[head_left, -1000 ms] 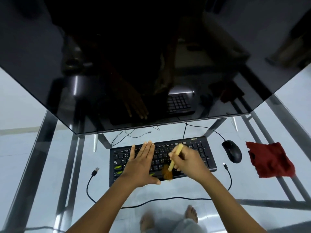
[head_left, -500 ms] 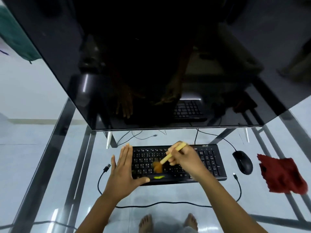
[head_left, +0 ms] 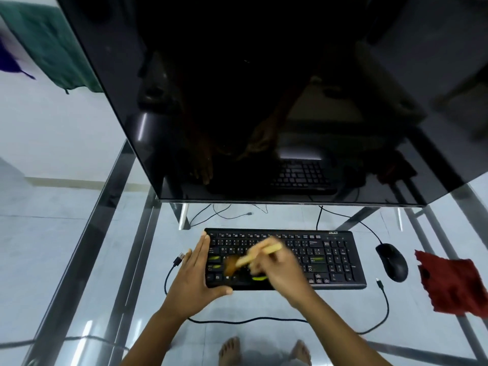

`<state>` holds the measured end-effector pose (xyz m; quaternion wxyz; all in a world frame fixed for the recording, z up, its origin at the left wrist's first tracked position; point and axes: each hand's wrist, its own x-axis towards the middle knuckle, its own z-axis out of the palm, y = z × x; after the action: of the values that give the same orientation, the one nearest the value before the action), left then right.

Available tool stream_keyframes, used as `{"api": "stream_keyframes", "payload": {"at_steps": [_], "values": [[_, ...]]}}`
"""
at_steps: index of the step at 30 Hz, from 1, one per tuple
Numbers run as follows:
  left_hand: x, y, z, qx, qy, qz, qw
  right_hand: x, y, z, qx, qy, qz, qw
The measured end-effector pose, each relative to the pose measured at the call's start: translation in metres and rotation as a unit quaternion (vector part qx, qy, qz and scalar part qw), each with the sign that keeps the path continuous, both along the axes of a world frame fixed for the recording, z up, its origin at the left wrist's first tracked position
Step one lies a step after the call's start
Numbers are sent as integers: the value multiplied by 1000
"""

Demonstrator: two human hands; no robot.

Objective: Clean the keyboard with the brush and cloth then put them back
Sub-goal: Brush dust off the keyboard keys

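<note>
A black keyboard (head_left: 330,257) lies on the glass desk below the monitor. My right hand (head_left: 282,270) grips a brush (head_left: 253,256) with a pale wooden handle; its brown bristles touch the keys on the left half, and both are motion-blurred. My left hand (head_left: 194,281) holds the keyboard's left end, fingers straight along the side and thumb against the front edge. A red cloth (head_left: 454,283) lies crumpled on the desk at the far right, apart from both hands.
A large dark monitor (head_left: 264,101) overhangs the desk's back. A black mouse (head_left: 392,261) sits between keyboard and cloth. Loose black cables (head_left: 250,320) run in front of the keyboard, with a USB plug (head_left: 179,257) at its left. Bare feet show through the glass desk (head_left: 66,260).
The brush has swept leftward across the keys with my right hand. My left hand slid from on top of the keys to the keyboard's left end. The view shifted left.
</note>
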<state>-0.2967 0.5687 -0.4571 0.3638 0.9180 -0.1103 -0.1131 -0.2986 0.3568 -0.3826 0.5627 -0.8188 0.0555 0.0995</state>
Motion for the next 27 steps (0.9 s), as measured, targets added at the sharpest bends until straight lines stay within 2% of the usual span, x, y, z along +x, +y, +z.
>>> {"api": "stream_keyframes", "payload": {"at_steps": [1, 2, 5, 6, 7, 9, 10, 11, 14, 15, 16, 18, 19, 21, 23, 25, 27], "values": [[1, 4, 0, -2, 0, -5, 1000, -4, 3, -2, -23, 20, 42, 999], [2, 7, 2, -5, 5, -9, 1000, -5, 4, -8, -45, 6, 37, 998], [5, 12, 11, -14, 18, -11, 1000, 2, -2, -9, -77, -98, -111, 986], [5, 13, 11, -14, 18, -11, 1000, 1, -1, -7, -37, -83, -119, 989], [4, 13, 10, -12, 18, -9, 1000, 1, 3, -5, -4, -35, -86, 996], [3, 13, 7, -7, 11, -5, 1000, -3, 13, -3, 50, 91, 57, 993], [2, 13, 5, -4, 6, -4, 1000, -4, 14, -4, 62, 122, 90, 986], [3, 13, 4, -2, 4, -5, 1000, -1, 13, -7, 66, 128, 78, 987], [4, 13, 1, -7, 16, -10, 1000, 7, 10, -10, 79, 83, -108, 988], [4, 13, 0, -8, 15, -10, 1000, 8, 12, -10, 90, 90, -109, 986], [4, 13, -1, -10, 11, -10, 1000, 7, 15, -8, 96, 112, -68, 987], [4, 14, -2, -14, 3, -13, 1000, 6, 16, -8, 56, 151, 15, 987], [4, 14, -1, -16, 6, -15, 1000, 9, 11, -8, 34, 145, 2, 989], [4, 14, 0, -24, 15, -15, 999, 21, -6, -5, 19, 100, -122, 987], [3, 14, 0, -31, 19, -13, 999, 30, -24, -3, 76, 84, -197, 974], [2, 16, -1, -31, 19, -14, 999, 29, -26, -1, 92, 122, -118, 981], [2, 15, -1, -27, 16, -14, 999, 28, -24, -2, 14, 111, -37, 993]]}}
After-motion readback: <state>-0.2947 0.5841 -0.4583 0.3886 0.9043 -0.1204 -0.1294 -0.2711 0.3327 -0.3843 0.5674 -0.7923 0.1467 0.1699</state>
